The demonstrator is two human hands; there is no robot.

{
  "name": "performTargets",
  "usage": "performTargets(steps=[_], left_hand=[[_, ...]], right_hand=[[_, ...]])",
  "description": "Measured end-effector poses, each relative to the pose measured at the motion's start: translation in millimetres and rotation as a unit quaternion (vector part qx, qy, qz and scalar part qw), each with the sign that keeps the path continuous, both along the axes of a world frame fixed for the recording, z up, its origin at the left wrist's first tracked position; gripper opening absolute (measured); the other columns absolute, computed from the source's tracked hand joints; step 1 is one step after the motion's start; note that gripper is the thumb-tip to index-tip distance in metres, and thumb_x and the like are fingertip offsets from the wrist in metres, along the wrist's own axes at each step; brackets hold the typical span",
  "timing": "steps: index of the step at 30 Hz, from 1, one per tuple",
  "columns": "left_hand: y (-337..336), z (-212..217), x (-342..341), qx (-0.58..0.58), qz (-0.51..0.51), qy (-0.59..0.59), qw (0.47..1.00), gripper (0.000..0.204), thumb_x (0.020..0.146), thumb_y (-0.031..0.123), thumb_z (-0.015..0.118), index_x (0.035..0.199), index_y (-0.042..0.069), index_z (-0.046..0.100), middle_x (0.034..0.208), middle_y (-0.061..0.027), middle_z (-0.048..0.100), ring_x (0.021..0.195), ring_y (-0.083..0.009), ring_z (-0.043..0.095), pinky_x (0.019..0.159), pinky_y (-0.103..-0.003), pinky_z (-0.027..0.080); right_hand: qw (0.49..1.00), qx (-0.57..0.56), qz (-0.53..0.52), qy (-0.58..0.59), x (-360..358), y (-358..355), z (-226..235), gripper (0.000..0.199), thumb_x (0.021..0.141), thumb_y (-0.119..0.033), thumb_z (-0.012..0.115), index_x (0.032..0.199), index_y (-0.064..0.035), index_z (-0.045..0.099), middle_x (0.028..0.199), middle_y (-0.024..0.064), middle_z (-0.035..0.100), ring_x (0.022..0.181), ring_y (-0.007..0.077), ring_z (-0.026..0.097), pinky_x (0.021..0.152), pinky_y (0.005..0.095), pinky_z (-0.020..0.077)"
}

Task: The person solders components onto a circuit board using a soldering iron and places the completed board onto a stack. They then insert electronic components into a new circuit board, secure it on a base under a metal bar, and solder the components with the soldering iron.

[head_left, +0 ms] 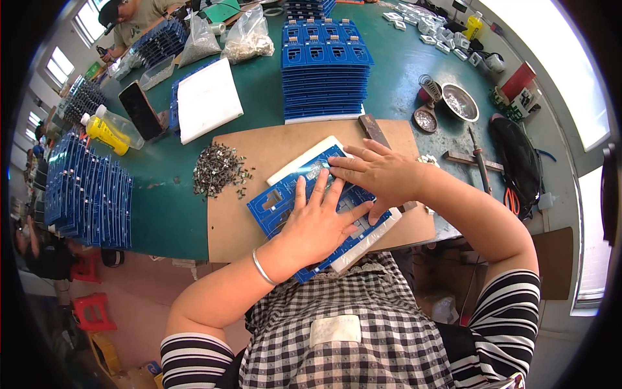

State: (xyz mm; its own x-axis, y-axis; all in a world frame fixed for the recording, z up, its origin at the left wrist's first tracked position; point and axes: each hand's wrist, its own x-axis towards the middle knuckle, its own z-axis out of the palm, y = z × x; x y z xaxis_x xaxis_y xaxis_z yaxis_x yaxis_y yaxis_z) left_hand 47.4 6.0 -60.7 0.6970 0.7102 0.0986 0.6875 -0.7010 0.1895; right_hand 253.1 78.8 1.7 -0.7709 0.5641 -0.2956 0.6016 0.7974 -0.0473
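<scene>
A blue circuit board panel [264,200] with cut-out openings lies tilted on a white foam block [300,162] in front of me. My left hand [317,223] rests on the panel with its fingers spread. From the right, my right hand [387,174] lies over the panel's upper part, fingers stretched out and near the left fingertips. Whether a small part sits under the fingertips is hidden. Left of the panel is a heap of small metal components [217,170]. Both the heap and the foam lie on or by a brown sheet [240,243].
A tall stack of blue boards [326,84] stands behind; more boards [87,194] stand at left. A dark bar [374,131], soldering iron [478,159], metal bowl [459,102] and black pouch [515,159] lie right. A phone [139,110] leans far left. Another person [139,19] works beyond.
</scene>
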Motion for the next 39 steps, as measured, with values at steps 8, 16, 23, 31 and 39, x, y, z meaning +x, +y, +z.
performTargets(steps=[8, 16, 23, 31, 39], left_hand=[[7.8, 16.8, -7.9, -0.098, 0.007, -0.092, 0.991, 0.040, 0.098, 0.029, 0.057, 0.138, 0.023, 0.056, 0.147, -0.0181, 0.038, 0.144, -0.0434, 0.027, 0.114, -0.069, 0.015], [6.5, 20.2, -30.7, -0.009, -0.058, -0.084, 0.995, 0.030, 0.095, 0.019, 0.060, 0.124, 0.011, 0.064, 0.130, -0.0104, 0.057, 0.134, -0.0325, 0.047, 0.112, -0.060, 0.031], [6.3, 15.8, -30.1, 0.001, -0.053, -0.103, 0.993, 0.030, 0.094, 0.020, 0.063, 0.123, 0.011, 0.064, 0.130, -0.0097, 0.057, 0.131, -0.0311, 0.049, 0.110, -0.061, 0.032], [5.1, 15.3, -29.9, 0.003, -0.047, -0.106, 0.993, 0.029, 0.094, 0.024, 0.062, 0.121, 0.012, 0.065, 0.128, -0.0098, 0.059, 0.130, -0.0313, 0.050, 0.107, -0.064, 0.033], [4.0, 14.7, -29.8, -0.018, -0.039, -0.108, 0.993, 0.029, 0.094, 0.021, 0.062, 0.123, 0.015, 0.065, 0.132, -0.0088, 0.056, 0.133, -0.0305, 0.047, 0.112, -0.061, 0.028]], right_hand=[[1.000, 0.029, 0.005, 0.000, -8.7, -5.2, 3.1, 0.113, 0.051, -0.048, 0.092, 0.148, -0.0107, 0.045, 0.155, 0.0033, 0.040, 0.148, 0.0287, 0.025, 0.122, 0.0487, 0.0222], [0.999, 0.033, 0.007, -0.021, -11.2, -8.4, 6.4, 0.110, 0.052, -0.043, 0.091, 0.147, -0.0104, 0.047, 0.157, 0.0046, 0.037, 0.149, 0.0290, 0.026, 0.123, 0.0458, 0.0216], [0.965, 0.066, -0.238, 0.090, 25.2, -7.4, 0.2, 0.078, 0.082, -0.045, 0.072, 0.148, -0.0142, 0.043, 0.138, 0.0154, 0.055, 0.127, 0.0335, 0.052, 0.102, 0.0451, 0.0456], [0.911, 0.085, -0.400, 0.052, 38.7, -32.5, -44.2, 0.076, 0.088, -0.047, 0.063, 0.148, -0.0069, 0.039, 0.107, 0.0195, 0.068, 0.094, 0.0351, 0.069, 0.076, 0.0449, 0.0558], [0.894, 0.096, -0.374, 0.229, 46.3, -41.3, -31.5, 0.054, 0.080, -0.029, 0.067, 0.132, -0.0145, 0.063, 0.100, 0.0110, 0.071, 0.083, 0.0304, 0.069, 0.072, 0.0411, 0.0547]])
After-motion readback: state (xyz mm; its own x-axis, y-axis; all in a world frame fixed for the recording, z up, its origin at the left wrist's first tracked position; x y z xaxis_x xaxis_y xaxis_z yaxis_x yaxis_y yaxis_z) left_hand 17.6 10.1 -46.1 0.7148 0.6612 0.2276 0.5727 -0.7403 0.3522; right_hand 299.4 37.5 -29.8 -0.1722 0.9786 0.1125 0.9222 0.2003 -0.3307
